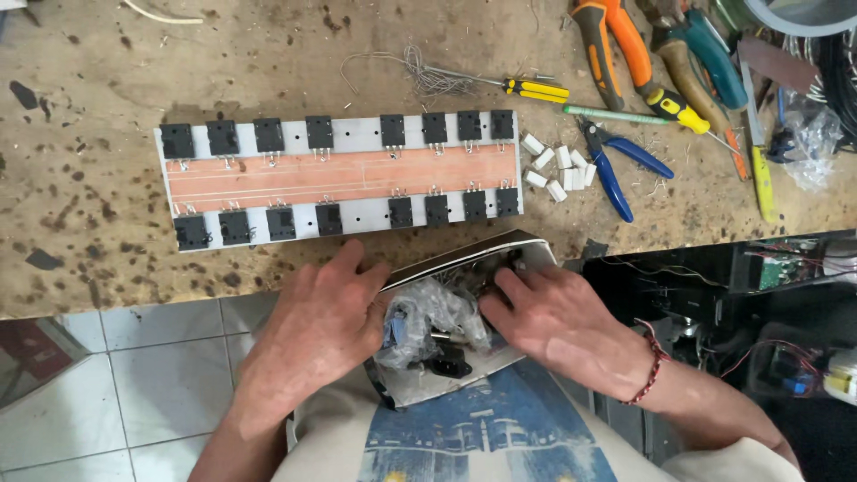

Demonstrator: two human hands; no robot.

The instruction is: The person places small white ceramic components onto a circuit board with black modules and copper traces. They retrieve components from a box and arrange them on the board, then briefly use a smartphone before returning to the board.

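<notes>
A small open cardboard box [464,253] rests on my lap against the bench's front edge. It holds clear plastic bags [427,314] of small electronic parts and a black socket [452,361]. My left hand [312,335] grips the box's left side, fingers curled over the rim. My right hand [558,321] reaches into the box from the right, fingertips among the parts. On the bench above lies a long metal plate [357,132] with a copper strip board [339,176] down its middle and black transistors [319,132] in rows along both long edges.
Several small white blocks [558,170] lie right of the plate beside blue-handled cutters [616,165]. Screwdrivers [534,89], orange pliers [616,45] and other tools crowd the bench's far right. An open electronics chassis [786,303] sits lower right. Tiled floor [116,384] lies at lower left.
</notes>
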